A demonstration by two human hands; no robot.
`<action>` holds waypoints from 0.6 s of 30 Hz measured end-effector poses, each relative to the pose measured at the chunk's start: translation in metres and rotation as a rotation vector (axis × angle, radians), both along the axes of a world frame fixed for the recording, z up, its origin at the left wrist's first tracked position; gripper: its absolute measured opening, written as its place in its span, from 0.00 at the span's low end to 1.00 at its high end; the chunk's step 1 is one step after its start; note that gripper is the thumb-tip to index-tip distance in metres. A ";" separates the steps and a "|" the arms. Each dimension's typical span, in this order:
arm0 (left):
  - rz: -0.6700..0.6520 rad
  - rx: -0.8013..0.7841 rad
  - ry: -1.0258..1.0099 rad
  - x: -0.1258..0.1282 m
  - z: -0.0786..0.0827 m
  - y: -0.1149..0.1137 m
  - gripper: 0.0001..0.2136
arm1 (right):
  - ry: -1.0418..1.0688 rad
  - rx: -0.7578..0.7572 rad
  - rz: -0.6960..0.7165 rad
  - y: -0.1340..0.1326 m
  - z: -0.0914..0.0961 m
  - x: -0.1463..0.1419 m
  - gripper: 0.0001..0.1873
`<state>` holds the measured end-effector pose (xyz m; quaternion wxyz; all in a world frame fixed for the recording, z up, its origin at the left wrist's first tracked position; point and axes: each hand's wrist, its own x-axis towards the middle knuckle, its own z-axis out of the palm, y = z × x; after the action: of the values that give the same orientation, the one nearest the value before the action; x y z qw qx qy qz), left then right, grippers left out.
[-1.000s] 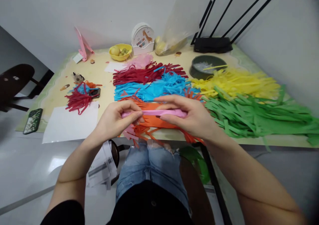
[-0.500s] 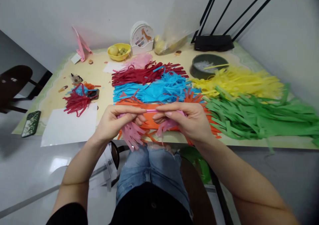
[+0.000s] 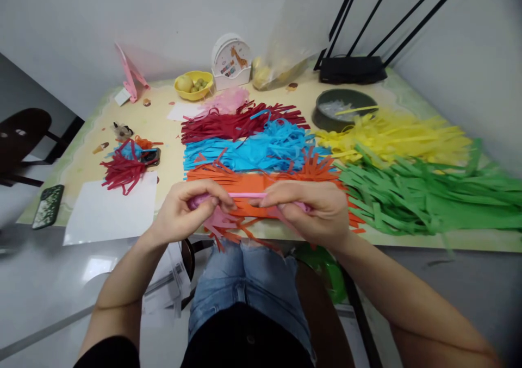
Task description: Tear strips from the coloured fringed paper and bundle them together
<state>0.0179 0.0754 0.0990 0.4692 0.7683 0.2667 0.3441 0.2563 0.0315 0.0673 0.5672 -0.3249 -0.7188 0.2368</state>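
Note:
Between my hands stretches a pink fringed paper tassel (image 3: 247,195), its middle rolled into a thin strand. My left hand (image 3: 193,207) is closed around one end, with pink strips hanging below the fingers. The other end is pinched in my right hand (image 3: 310,207). Right beneath them lies fringed orange paper (image 3: 244,183) at the table's front edge. Behind it are fringed blue paper (image 3: 240,153) and dark red paper (image 3: 240,122). To the right of my right hand spreads green fringed paper (image 3: 436,194), with yellow fringed paper (image 3: 403,137) behind.
On the left are finished-looking tassels (image 3: 126,164), a white sheet (image 3: 110,207) and a phone (image 3: 48,207). Along the back stand a yellow fruit bowl (image 3: 194,85), a giraffe-printed holder (image 3: 231,66), a plastic bag (image 3: 281,69), a dark round bowl (image 3: 342,110) and a black router (image 3: 353,70).
Both hands have come slightly lower and nearer me, and the bare pink strand between them looks longer. The fingers now curl more around the tassel's ends.

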 end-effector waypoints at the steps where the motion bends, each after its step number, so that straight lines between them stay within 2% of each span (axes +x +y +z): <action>1: -0.029 0.006 0.031 -0.001 0.006 0.001 0.08 | -0.068 0.065 -0.002 0.001 0.003 0.002 0.17; 4: -0.077 0.046 0.154 0.003 0.024 0.006 0.13 | -0.219 0.206 0.045 0.004 0.011 0.007 0.16; 6: -0.121 0.073 0.266 0.010 0.032 0.009 0.10 | -0.277 0.251 0.073 0.005 0.014 0.008 0.15; 9: -0.199 0.088 0.369 0.020 0.035 0.012 0.10 | -0.302 0.277 0.079 0.005 0.014 0.008 0.14; 11: -0.197 0.149 0.410 0.023 0.033 0.012 0.11 | -0.303 0.291 0.064 0.004 0.010 0.008 0.12; 13: -0.152 0.291 0.448 0.023 0.028 0.012 0.11 | -0.305 0.299 0.046 0.003 0.003 0.007 0.12; 16: -0.084 0.587 0.467 0.020 0.017 0.015 0.11 | -0.296 0.297 0.021 0.002 -0.005 0.009 0.14; 18: -0.041 0.800 0.471 0.018 0.008 0.019 0.10 | -0.295 0.202 0.033 0.003 -0.004 0.013 0.15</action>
<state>0.0361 0.0945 0.1071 0.0695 0.9513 0.1970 0.2268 0.2694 0.0342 0.0628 0.4814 -0.2857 -0.8196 0.1222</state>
